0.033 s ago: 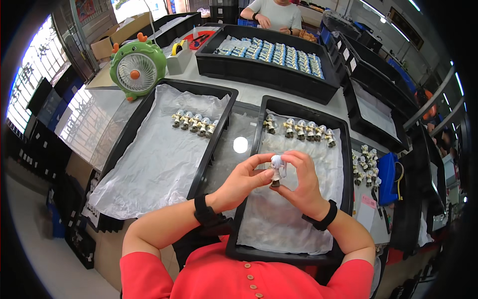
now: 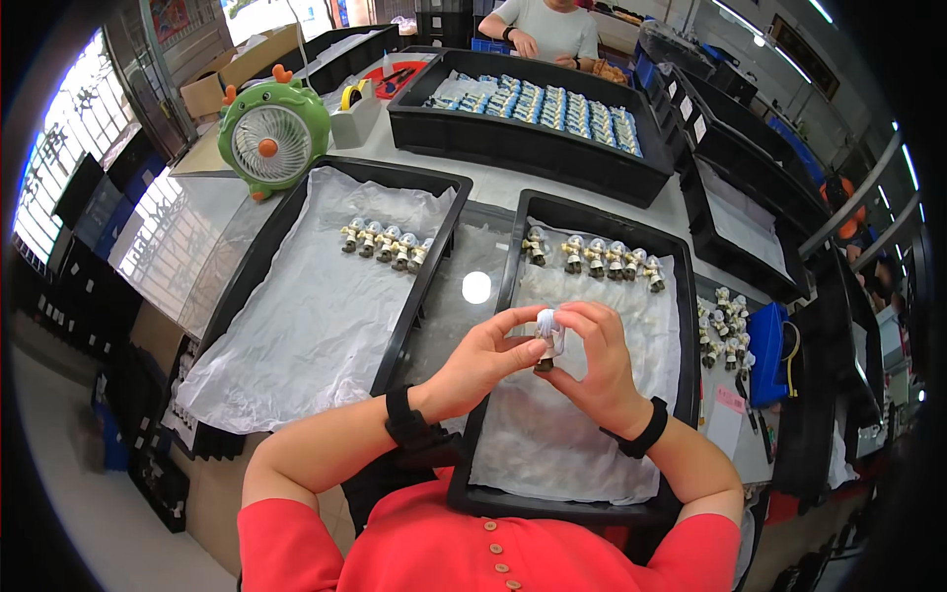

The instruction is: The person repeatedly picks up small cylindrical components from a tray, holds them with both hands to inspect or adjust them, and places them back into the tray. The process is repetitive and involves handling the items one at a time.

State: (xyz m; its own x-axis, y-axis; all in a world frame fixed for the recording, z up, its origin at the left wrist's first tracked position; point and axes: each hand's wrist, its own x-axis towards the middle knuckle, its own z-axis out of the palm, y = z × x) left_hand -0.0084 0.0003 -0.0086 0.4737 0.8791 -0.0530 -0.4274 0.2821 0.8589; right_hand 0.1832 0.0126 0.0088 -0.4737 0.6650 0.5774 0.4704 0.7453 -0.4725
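A small figurine [image 2: 546, 340] with pale bluish-white hair and a dark base stands upright between my hands, above the right-hand black tray [image 2: 684, 370]. My left hand [image 2: 485, 357] pinches it low on its left side with thumb and forefinger. My right hand [image 2: 595, 345] holds it from the other side, fingertips at its head and thumb near its base. Beyond my hands, a row of similar figurines [image 2: 615, 259] lies on the tray's white liner, with a single figurine [image 2: 535, 246] to their left. My fingers cover parts of the held one.
A second lined black tray [image 2: 296, 212] at left holds a short figurine row [image 2: 385, 244]. A large black tray [image 2: 523, 138] of blue-and-white pieces stands behind. A green fan [image 2: 273, 138] is at far left, loose figurines [image 2: 725, 328] and a blue bin [image 2: 768, 352] at right. A person [image 2: 547, 35] sits opposite.
The figurine looks slightly turned between my fingers, and its hair shows differently. My hands have hardly shifted.
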